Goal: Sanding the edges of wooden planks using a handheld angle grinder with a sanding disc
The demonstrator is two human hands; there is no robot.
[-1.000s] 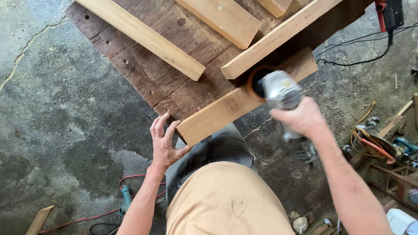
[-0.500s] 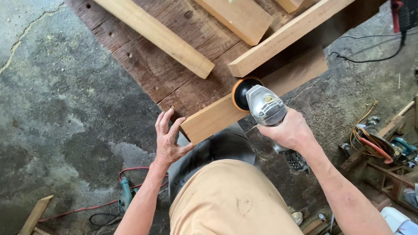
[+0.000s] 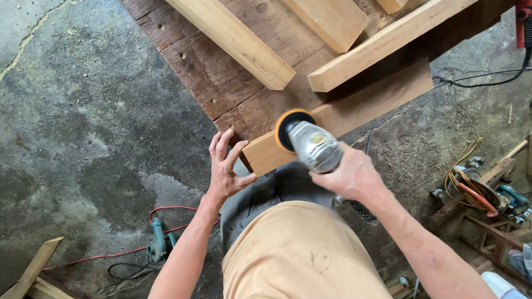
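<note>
Sliding toward the near end of the pale plank [image 3: 354,108], the silver disc sander [image 3: 310,143] is now seen much closer to the left hand [image 3: 228,169] than a second ago, when it sat farther up the board. Its orange-rimmed pad [image 3: 288,126] rests on the plank's top face, so the sanding pass appears to be nearing the board's end. The right hand [image 3: 350,176] is clenched around the sander body. The left hand's fingers [image 3: 221,145] are spread open, only the thumb and palm being pressed against the plank's end, just beside the pad. Beyond the fingers, a dark worn table [image 3: 221,77] is seen carrying other light timbers [image 3: 238,41]. Below the left wrist, a teal tool [image 3: 159,239] with a red cord lies on the stained concrete floor [image 3: 83,138].
</note>
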